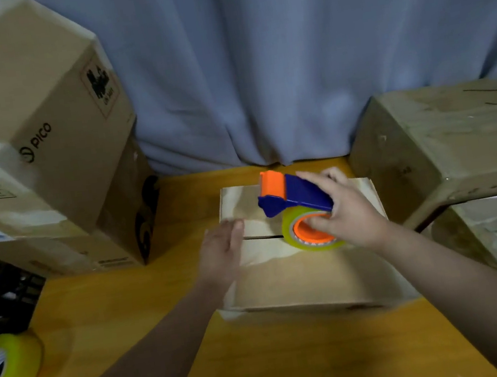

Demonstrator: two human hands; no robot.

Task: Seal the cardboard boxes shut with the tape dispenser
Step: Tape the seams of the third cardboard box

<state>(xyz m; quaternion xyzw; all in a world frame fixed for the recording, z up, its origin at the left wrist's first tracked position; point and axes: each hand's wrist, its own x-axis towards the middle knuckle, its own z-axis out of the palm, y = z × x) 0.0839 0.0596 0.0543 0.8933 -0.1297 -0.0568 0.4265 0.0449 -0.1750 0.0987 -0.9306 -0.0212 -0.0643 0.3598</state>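
A small cardboard box (301,276) lies on the yellow table (115,319) in the middle, its top flaps meeting at a seam. A blue and orange tape dispenser (289,195) with a roll of clear yellowish tape sits on the box top over the seam. My right hand (344,207) grips the dispenser, fingers over the blue body and thumb in the orange hub. My left hand (222,252) lies flat with straight fingers on the box's left edge beside the seam.
Large cardboard boxes (40,128) are stacked at the left. Two more boxes (445,141) stand at the right. A spare tape roll (5,372) lies at the table's left front. A black crate (7,299) sits at the left. A blue curtain (254,59) hangs behind.
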